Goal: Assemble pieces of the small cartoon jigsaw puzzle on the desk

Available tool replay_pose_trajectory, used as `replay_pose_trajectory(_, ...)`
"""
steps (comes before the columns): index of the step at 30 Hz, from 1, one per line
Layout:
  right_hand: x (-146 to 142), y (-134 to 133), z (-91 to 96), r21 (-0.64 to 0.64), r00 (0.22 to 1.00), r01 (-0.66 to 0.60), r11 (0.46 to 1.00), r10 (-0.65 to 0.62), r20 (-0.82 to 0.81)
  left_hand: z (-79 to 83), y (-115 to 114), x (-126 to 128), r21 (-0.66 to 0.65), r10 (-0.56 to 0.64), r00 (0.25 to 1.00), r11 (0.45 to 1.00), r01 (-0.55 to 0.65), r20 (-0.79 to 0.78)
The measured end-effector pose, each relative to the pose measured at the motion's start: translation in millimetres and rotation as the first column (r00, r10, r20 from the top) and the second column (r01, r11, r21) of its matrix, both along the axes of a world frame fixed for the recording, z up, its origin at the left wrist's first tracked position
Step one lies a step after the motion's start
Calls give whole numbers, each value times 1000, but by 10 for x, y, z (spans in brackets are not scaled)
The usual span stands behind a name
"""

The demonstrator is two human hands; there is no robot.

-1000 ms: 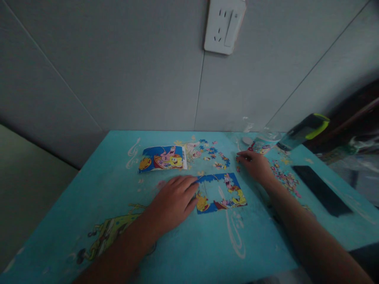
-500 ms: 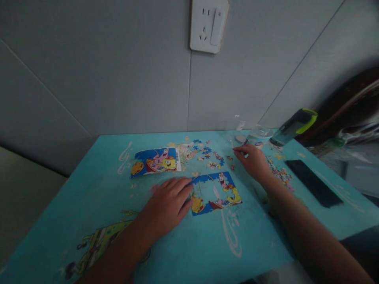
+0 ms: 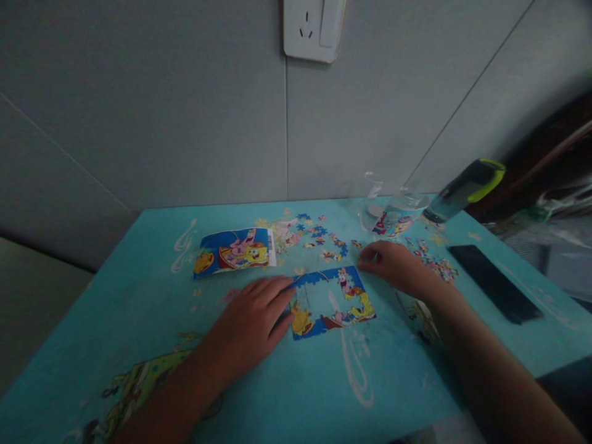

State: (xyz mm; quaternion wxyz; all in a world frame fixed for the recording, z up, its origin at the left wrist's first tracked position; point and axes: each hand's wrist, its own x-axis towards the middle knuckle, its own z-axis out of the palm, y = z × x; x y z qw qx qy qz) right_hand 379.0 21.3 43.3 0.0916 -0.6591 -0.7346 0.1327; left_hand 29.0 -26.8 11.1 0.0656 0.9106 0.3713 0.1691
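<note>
A partly assembled jigsaw puzzle (image 3: pixel 324 324) lies on the table, its border joined around an open middle. My left hand (image 3: pixel 256 317) rests palm down with fingers stretched out, fingertips at the puzzle's left edge. Just off the upper right corner is my right hand (image 3: pixel 388 265), thumb and fingers pinched together; whatever is between them is hidden. Loose puzzle pieces (image 3: pixel 319 232) are scattered beyond the puzzle, some blue. To the left of them lies a picture sheet (image 3: pixel 234 251) with the cartoon scene, slightly curled.
Behind my right hand stand a clear plastic tub (image 3: pixel 400 219) with a printed label and a dark bottle (image 3: pixel 462 191) with a yellow-green trim. More loose pieces (image 3: pixel 437 262) lie right of that hand, near a black flat strip (image 3: pixel 494 283). A wall (image 3: pixel 208 123) borders the table's back.
My right hand has come nearer, from beside the loose pieces towards the puzzle's upper right corner. The left hand stays at the puzzle's left edge. The camera view has shifted slightly.
</note>
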Motion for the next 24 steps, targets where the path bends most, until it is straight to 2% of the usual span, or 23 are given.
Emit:
replay_pose_trajectory(4,-42,-12,79,25,996,-1,1000,3,-88,10,-2,0,-10,4,1000,1000,-4,22)
replay_pose_trajectory(7,-63,-23,142,33,969,-14,999,21,-245,6,0,-4,-5,2,1000,1000,-2,26)
replay_pose_trajectory(10,-91,-62,185,-128,861,-137,982,54,-505,11,5,-3,4,-7,1000,1000,7,16)
replay_pose_trajectory(12,-134,-110,211,-246,790,-263,933,62,-610,21,9,1,6,-16,1000,1000,16,4)
replay_pose_trajectory(16,-245,-208,257,-320,788,-403,857,148,-598,36,14,6,8,-26,1000,1000,26,-14)
replay_pose_trajectory(19,-266,-234,254,-345,808,-422,838,175,-563,34,16,3,11,-25,1000,1000,25,-6)
replay_pose_trajectory(24,-219,-220,202,-342,830,-430,836,216,-514,34,14,3,-1,-20,1000,1000,20,-5)
